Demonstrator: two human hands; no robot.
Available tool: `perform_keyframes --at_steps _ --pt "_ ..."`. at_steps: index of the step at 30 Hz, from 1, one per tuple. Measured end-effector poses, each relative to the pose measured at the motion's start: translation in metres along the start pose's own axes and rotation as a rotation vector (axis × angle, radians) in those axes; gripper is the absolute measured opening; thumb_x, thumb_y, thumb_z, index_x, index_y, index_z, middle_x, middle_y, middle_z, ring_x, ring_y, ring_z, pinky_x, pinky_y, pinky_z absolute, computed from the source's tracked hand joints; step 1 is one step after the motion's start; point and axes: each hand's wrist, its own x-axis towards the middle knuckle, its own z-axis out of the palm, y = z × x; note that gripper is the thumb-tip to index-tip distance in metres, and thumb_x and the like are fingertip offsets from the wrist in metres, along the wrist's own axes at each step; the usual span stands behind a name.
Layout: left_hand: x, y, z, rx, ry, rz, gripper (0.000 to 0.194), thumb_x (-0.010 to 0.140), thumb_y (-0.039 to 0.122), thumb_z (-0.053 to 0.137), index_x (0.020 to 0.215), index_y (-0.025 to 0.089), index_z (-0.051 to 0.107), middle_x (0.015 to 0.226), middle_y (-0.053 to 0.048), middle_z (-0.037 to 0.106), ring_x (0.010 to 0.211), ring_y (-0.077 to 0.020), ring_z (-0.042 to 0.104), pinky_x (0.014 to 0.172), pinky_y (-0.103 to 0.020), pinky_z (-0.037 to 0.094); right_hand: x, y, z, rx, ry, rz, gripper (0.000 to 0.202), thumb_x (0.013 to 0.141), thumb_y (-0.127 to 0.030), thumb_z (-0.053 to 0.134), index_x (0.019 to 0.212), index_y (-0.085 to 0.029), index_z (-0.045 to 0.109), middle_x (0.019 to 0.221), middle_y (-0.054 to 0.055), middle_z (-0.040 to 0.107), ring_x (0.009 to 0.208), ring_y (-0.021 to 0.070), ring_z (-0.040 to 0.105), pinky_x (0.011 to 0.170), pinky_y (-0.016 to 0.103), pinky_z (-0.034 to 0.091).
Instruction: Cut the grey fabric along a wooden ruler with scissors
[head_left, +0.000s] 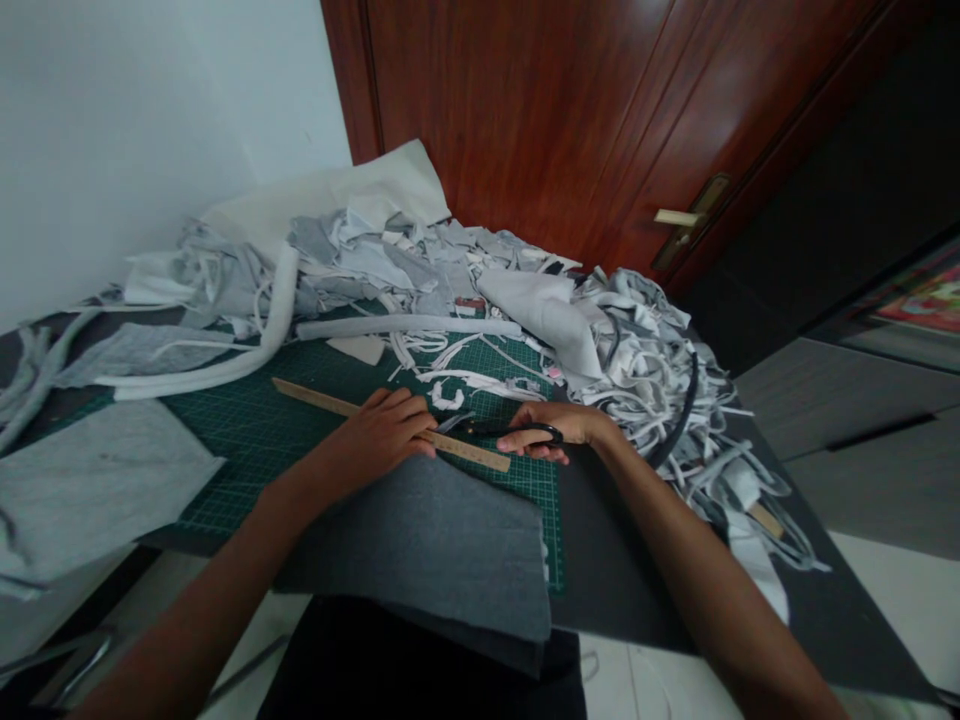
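Observation:
My left hand (pixel 386 428) presses down on a wooden ruler (pixel 472 452), its fingers curled over the ruler's edge. Beneath that hand lies a dark grey piece of fabric (pixel 427 550), which hangs over the table's front edge. My right hand (pixel 551 430) grips a pair of black-handled scissors (pixel 536 432), with the blades pointing left, close to the left fingertips and the ruler. How far the blades are apart is hard to make out. A green cutting mat (pixel 240 440) is under the ruler and part of the fabric.
Heaps of grey and white scraps (pixel 375 250) line the back, and tangled strips (pixel 660 370) pile up at the right. A padded white roll (pixel 277 310) and a light grey fabric piece (pixel 105 480) lie left. Behind the table stands a wooden door (pixel 510 110).

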Motion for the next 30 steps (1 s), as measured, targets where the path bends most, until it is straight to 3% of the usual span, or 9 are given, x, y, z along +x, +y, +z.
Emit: perform_keyframes --at_steps 6,10,17,22,30 --pt "0.039 -0.053 -0.017 0.049 0.134 -0.047 0.025 0.108 0.038 0.05 0.102 0.02 0.066 0.111 -0.011 0.064 0.112 -0.0317 0.054 0.106 -0.048 0.043 -0.001 -0.001 0.001 0.002 -0.002 -0.037 0.059 0.077 -0.07 0.084 0.074 -0.017 0.058 0.048 -0.011 0.049 0.035 0.0045 0.044 0.034 0.015 0.04" --pt "0.064 -0.074 -0.011 0.048 0.151 -0.075 0.022 0.105 0.038 0.053 0.1 0.02 0.065 0.114 -0.013 0.063 0.117 -0.0336 0.052 0.109 -0.051 0.042 -0.001 -0.002 0.001 0.009 -0.005 -0.026 0.061 0.077 -0.072 0.082 0.075 -0.017 0.059 0.047 -0.01 0.049 0.034 0.0053 0.044 0.034 0.016 0.04" --pt "0.061 -0.071 0.01 -0.069 0.06 -0.013 0.022 0.102 0.04 0.058 0.109 0.02 0.066 0.119 -0.012 0.066 0.12 -0.0311 0.055 0.108 -0.047 0.042 -0.002 -0.002 0.002 0.013 0.015 -0.018 0.062 0.076 -0.074 0.082 0.075 -0.017 0.059 0.047 -0.01 0.048 0.034 0.0062 0.044 0.032 0.017 0.039" --pt "0.051 -0.069 0.013 -0.156 0.051 -0.038 0.027 0.105 0.04 0.051 0.116 0.021 0.066 0.121 -0.011 0.067 0.12 -0.0294 0.057 0.11 -0.047 0.043 -0.004 -0.004 0.003 -0.001 0.035 -0.016 0.061 0.078 -0.074 0.081 0.076 -0.017 0.059 0.047 -0.01 0.049 0.035 0.0062 0.044 0.032 0.017 0.037" --pt "0.051 -0.059 0.014 -0.318 0.038 0.048 0.039 0.109 0.044 0.042 0.129 0.02 0.066 0.128 -0.013 0.067 0.123 -0.0283 0.059 0.114 -0.045 0.044 -0.005 -0.002 0.004 0.0 0.045 -0.017 0.059 0.078 -0.071 0.082 0.075 -0.017 0.059 0.048 -0.01 0.049 0.035 0.006 0.044 0.032 0.017 0.039"
